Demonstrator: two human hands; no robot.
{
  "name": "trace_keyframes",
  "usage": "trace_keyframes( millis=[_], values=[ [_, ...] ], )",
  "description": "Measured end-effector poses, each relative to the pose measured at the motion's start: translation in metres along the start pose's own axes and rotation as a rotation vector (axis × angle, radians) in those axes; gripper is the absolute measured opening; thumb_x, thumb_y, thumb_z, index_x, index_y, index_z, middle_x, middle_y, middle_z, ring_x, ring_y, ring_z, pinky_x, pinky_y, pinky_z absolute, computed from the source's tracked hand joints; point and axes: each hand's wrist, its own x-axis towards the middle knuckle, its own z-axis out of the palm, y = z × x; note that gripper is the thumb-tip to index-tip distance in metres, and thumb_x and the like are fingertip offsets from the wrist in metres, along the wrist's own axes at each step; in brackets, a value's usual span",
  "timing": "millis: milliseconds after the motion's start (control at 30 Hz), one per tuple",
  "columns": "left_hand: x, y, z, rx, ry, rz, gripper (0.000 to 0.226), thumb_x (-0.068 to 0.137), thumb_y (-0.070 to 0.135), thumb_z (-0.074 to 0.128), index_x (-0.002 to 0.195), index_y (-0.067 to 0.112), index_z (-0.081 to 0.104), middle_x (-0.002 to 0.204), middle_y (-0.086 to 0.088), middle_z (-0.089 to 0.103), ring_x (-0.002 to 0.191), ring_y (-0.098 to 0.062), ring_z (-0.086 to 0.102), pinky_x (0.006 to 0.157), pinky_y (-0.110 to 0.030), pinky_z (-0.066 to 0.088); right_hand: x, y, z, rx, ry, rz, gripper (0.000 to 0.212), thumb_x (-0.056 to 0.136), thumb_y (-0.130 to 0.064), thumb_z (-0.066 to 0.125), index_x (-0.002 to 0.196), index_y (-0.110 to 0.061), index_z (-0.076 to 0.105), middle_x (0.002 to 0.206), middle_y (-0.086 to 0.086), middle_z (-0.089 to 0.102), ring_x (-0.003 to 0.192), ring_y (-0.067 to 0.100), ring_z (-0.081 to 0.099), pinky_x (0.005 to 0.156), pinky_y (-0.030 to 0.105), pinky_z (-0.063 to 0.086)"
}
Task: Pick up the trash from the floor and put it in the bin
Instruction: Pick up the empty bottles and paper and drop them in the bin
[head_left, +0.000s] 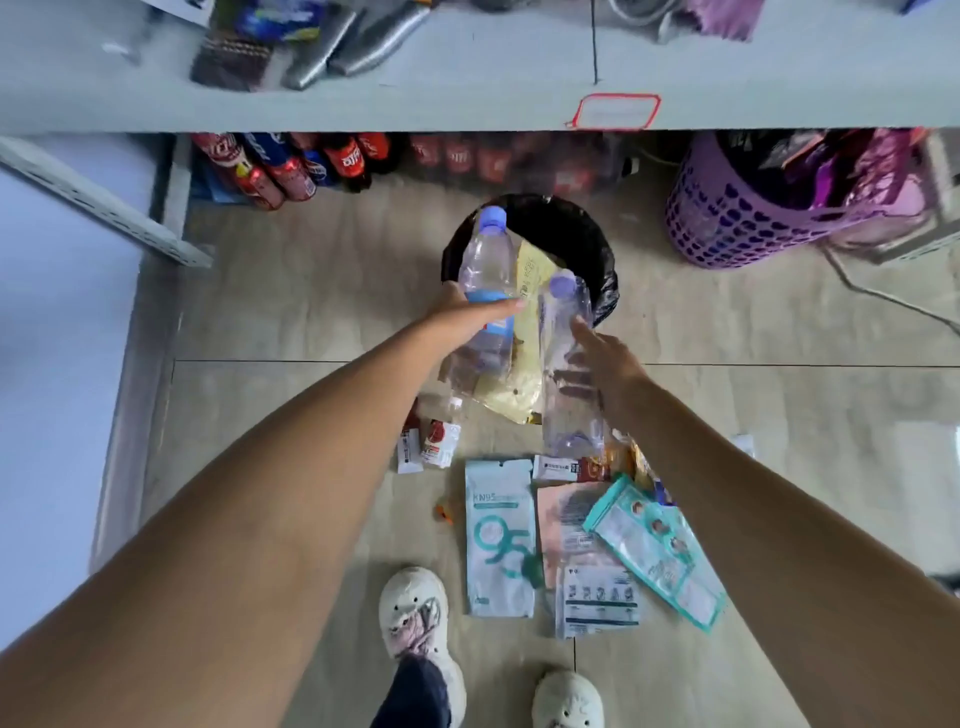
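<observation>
The left hand (470, 312) is wrapped around a clear plastic bottle (485, 291) with a pale purple cap and a blue label band, holding it tilted with the cap over the near rim of the bin (597, 244). The right hand (602, 364) grips a second clear bottle (566, 364), label-free and somewhat crumpled, its purple cap also pointing toward the bin. Between the two bottles hangs a yellow wrapper (524, 338); which hand carries it cannot be told. The bin is round, lined with a black bag, and stands on the pale tiled floor (291, 312) just ahead of the hands.

More trash lies on the floor nearer the person: a small bottle with a red-and-white label (441, 436), a white and teal KN95 mask packet (501, 540), a pinkish packet (563, 525), a teal-edged packet (660, 551) and a white leaflet (600, 603), overlapping one another. Two cream clogs (415, 613) show at the bottom edge. A purple perforated basket (753, 218) sits to the right of the bin, soda bottles (291, 166) under the grey shelf (467, 104) behind it.
</observation>
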Motion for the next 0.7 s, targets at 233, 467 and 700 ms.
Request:
trace_keyframes(
  millis=[233,467,700],
  values=[
    [0.058,0.016,0.002,0.117,-0.062,-0.112,0.095,0.065,0.075,0.061,0.137,0.015,0.047,0.134,-0.006,0.056,0.114,-0.025,0.057,0.089,-0.031,0.045,0.052,-0.025,0.017,-0.122,0.05,0.106,0.044,0.086,-0.052,0.057,0.098,-0.009,0.058,0.083,0.005,0.051,0.065,0.022,0.059,0.067,0.032,0.046],
    [0.068,0.026,-0.005,0.276,0.09,0.017,0.061,0.091,0.051,0.043,0.127,0.005,0.057,0.13,-0.019,0.06,0.11,-0.036,0.061,0.088,-0.037,0.054,0.062,-0.047,0.024,-0.099,0.137,0.092,0.051,0.092,-0.047,0.049,0.129,-0.012,0.05,0.111,0.006,0.052,0.092,0.025,0.064,0.085,0.041,0.056],
    [0.04,-0.008,-0.014,0.52,0.191,0.144,0.042,0.095,0.037,0.041,0.121,0.009,0.06,0.122,-0.015,0.066,0.114,-0.035,0.059,0.089,-0.034,0.046,0.05,-0.025,0.019,-0.537,0.313,-0.222,0.037,0.091,-0.033,0.041,0.081,-0.002,0.061,0.078,0.013,0.055,0.083,0.035,0.057,0.062,0.036,0.044]
  ],
)
